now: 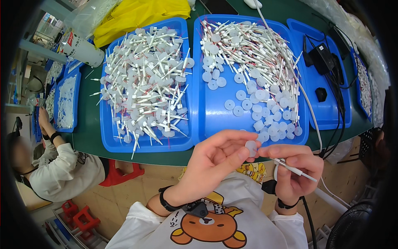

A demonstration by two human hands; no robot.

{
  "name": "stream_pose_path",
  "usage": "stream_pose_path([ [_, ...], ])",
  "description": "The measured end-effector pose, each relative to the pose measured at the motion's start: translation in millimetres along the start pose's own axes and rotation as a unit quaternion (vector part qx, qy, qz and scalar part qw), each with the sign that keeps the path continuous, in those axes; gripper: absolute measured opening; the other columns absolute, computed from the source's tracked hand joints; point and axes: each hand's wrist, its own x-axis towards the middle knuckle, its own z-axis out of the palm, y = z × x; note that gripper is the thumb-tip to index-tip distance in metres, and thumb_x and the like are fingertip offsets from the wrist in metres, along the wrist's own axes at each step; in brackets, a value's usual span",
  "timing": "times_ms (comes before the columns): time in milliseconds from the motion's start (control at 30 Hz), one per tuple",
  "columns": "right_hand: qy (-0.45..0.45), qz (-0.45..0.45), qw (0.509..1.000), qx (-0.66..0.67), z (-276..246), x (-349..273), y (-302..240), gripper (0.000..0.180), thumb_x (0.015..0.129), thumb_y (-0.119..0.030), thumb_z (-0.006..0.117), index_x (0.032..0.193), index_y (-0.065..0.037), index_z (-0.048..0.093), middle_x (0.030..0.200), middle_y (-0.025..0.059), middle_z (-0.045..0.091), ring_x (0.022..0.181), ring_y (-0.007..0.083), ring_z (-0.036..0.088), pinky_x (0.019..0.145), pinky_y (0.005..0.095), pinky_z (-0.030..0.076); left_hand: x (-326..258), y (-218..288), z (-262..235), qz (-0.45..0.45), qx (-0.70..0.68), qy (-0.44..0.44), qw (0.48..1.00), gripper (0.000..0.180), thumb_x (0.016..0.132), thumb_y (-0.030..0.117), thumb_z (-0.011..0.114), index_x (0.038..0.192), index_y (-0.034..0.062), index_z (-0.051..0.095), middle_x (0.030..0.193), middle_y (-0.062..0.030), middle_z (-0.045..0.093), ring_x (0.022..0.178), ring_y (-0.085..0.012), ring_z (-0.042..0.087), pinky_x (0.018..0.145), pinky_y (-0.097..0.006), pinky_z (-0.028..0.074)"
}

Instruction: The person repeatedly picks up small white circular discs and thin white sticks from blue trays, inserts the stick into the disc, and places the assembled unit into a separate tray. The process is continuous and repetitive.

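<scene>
Over the front edge of the table, my left hand [217, 162] pinches a translucent white disc [251, 147] between thumb and fingers. Close beside it, my right hand [300, 164] grips a thin white stick [295, 169] that slants down to the right. The fingertips of both hands nearly meet at the disc; whether the stick's wires pass through it is too small to tell. Just beyond my hands, a blue tray [213, 124] bears loose translucent discs [261, 94] and a heap of white sticks with red wires [248, 47].
Left of it, another blue tray [105, 139] is heaped with sticks bearing discs. A third tray [309, 106] at right holds a black power adapter [321, 58] and cables. A white cable [304, 93] crosses the middle tray. At far left a person [68, 166] works at other trays.
</scene>
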Motion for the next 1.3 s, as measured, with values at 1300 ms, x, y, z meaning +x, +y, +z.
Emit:
stream_pose_path([
  [1300, 0.036, 0.006, 0.999, 0.001, 11, -2, -15, 0.035, 0.083, 0.012, 0.069, 0.111, -0.001, 0.052, 0.115, 0.0273, 0.065, 0.103, 0.0399, 0.069, 0.087, 0.0476, 0.058, -4, -5, -12, 0.037, -0.013, -0.069, 0.997, 0.03, 0.098, -0.001, 0.058, 0.127, -0.0041, 0.056, 0.125, -0.015, 0.064, 0.115, -0.0164, 0.062, 0.096, -0.029, 0.051],
])
